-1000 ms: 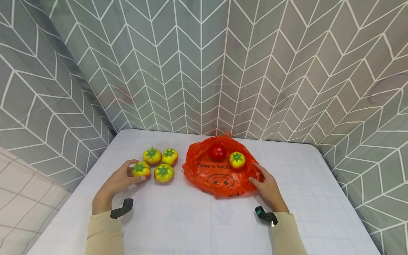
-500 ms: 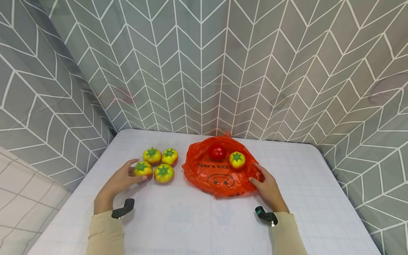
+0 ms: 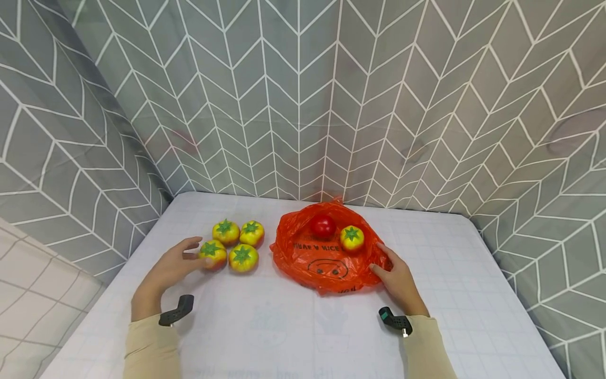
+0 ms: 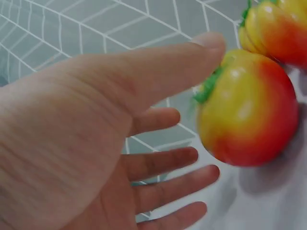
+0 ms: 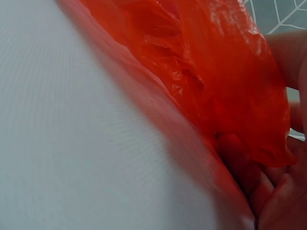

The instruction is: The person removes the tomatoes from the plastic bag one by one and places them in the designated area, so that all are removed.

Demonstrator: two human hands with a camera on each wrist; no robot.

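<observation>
Left hand has been drawn slightly back, its grip spread, empty, beside a yellow-red tomato, which could be rolled away by a nudge; the red plastic bag is held by the right hand.

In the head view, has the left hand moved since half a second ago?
Yes, the left hand has shifted slightly to the left, toward the left edge of the white table.

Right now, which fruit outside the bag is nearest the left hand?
The leftmost fruit, right beside the left hand; the other three lie farther from that hand.
</observation>
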